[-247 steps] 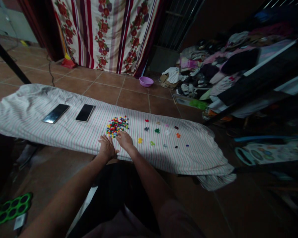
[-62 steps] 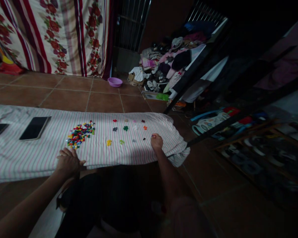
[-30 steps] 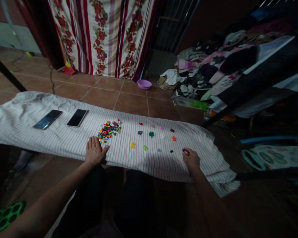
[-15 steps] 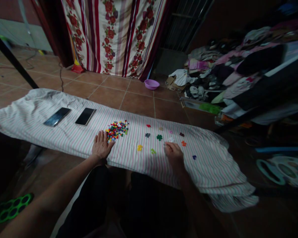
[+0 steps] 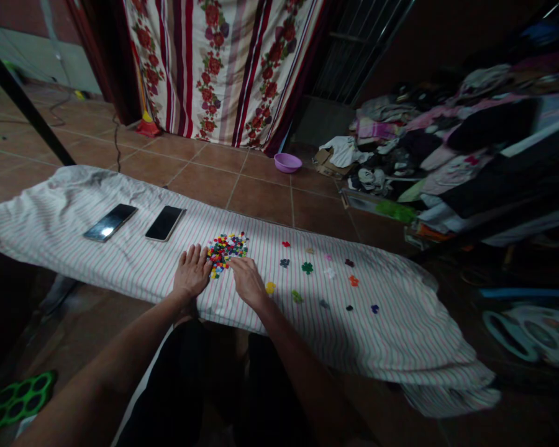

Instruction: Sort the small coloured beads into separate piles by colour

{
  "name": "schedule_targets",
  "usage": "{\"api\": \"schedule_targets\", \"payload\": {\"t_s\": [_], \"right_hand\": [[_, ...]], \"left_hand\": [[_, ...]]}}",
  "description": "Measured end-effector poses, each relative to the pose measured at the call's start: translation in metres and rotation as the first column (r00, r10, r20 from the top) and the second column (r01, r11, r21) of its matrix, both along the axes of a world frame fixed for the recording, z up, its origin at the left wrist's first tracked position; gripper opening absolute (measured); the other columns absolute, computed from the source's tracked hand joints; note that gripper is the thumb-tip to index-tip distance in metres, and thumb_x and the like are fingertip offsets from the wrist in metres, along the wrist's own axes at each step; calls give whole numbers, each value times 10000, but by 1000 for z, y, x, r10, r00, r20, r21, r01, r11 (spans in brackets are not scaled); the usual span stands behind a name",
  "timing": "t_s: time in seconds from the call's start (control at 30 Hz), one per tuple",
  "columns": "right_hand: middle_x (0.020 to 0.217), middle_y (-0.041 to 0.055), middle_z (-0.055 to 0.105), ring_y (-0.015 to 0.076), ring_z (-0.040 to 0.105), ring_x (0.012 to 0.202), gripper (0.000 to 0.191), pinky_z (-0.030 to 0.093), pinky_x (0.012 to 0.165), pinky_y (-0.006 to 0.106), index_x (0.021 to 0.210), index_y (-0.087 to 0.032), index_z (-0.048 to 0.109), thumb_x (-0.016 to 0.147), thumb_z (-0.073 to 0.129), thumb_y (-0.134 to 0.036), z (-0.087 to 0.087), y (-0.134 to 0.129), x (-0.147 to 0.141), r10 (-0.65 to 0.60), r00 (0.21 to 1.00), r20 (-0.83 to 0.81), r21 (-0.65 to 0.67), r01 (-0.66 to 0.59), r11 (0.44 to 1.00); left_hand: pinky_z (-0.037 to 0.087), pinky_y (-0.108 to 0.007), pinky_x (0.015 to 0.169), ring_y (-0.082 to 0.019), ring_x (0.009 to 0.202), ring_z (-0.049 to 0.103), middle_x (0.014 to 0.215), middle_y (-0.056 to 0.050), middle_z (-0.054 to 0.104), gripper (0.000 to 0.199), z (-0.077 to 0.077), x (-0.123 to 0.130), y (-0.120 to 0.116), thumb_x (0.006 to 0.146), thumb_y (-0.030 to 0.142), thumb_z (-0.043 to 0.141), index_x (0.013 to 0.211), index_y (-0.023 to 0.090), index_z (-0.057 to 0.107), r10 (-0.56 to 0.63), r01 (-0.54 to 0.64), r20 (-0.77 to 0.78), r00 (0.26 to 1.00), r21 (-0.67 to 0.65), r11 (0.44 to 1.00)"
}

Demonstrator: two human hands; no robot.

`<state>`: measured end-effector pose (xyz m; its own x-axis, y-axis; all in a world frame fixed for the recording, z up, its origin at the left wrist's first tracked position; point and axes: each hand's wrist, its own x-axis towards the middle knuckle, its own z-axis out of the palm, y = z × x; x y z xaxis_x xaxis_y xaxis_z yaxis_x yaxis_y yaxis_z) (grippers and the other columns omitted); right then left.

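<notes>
A pile of small multicoloured pieces (image 5: 224, 249) lies on a striped cloth (image 5: 168, 273). My left hand (image 5: 192, 270) rests flat at the pile's left edge, fingers spread. At the right edge of the pile is my right hand (image 5: 248, 279), fingers bent together, fingertips touching the pieces; whatever they may hold is too small to see. Small sorted groups lie to the right, among them red (image 5: 286, 244), dark green (image 5: 307, 267), yellow (image 5: 270, 287), light green (image 5: 297, 297), orange (image 5: 353, 280) and dark blue (image 5: 375, 308).
Two phones, one (image 5: 110, 222) at the far left and one (image 5: 165, 223) nearer the pile, lie on the cloth. Beyond it, a purple basin (image 5: 287, 163) sits on the tiled floor before a floral curtain (image 5: 214, 74). Clothes (image 5: 428, 130) are heaped at the right.
My right hand has moved left from beside the sorted groups to the pile, uncovering grey and black groups. My left hand stays flat by the pile. The view has shifted slightly.
</notes>
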<state>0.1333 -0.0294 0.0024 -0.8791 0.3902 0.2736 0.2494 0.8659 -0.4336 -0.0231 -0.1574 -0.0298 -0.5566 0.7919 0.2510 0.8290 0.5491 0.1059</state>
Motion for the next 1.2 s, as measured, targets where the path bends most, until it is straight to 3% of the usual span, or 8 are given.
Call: {"api": "schedule_targets", "payload": {"t_s": [0.2, 0.53, 0.77, 1.0, 1.2], "right_hand": [[1373, 48, 622, 257, 459, 1232, 497, 412, 1058, 428, 1360, -249, 615, 944, 410, -72, -1, -6, -32, -39, 991, 126, 42, 33, 999], [1148, 60, 717, 248, 514, 1135, 333, 407, 1033, 393, 1169, -227, 718, 968, 463, -150, -10, 7, -28, -123, 992, 14, -67, 124, 990], [1091, 79, 716, 261, 499, 1130, 258, 404, 1028, 379, 1129, -227, 747, 920, 597, -212, -4, 3, -42, -180, 978, 103, -65, 187, 980], [1022, 45, 731, 230, 531, 1076, 142, 397, 997, 349, 974, -237, 746, 901, 631, -195, 0, 3, -45, -192, 973, 124, -110, 206, 972], [1016, 17, 738, 202, 571, 1023, 120, 406, 966, 336, 954, -244, 712, 930, 607, -191, -5, 4, -43, -147, 985, 91, -108, 156, 982]], "left_hand": [[321, -516, 1162, -330, 1448, 395, 1519, -189, 466, 589, 4, 3, -1, 999, 430, 248, 1455, 151, 497, 2, -2, -3, 1000, 10, 1000], [311, -513, 1176, -329, 1446, 398, 1507, -181, 485, 580, 13, 6, -1, 995, 401, 255, 1420, 121, 534, 14, -16, 61, 998, 28, 999], [313, -519, 1176, -322, 1442, 405, 1504, -178, 489, 574, 13, 6, 0, 989, 403, 274, 1411, 121, 542, 19, -23, 76, 997, 57, 998], [319, -519, 1171, -327, 1443, 402, 1505, -179, 488, 570, 11, 6, 0, 987, 402, 287, 1404, 112, 547, 16, -20, 66, 998, 65, 998], [339, -518, 1157, -320, 1427, 427, 1490, -186, 502, 585, 9, 6, -2, 990, 411, 249, 1384, 112, 561, 14, -15, 18, 1000, 81, 997]]}}
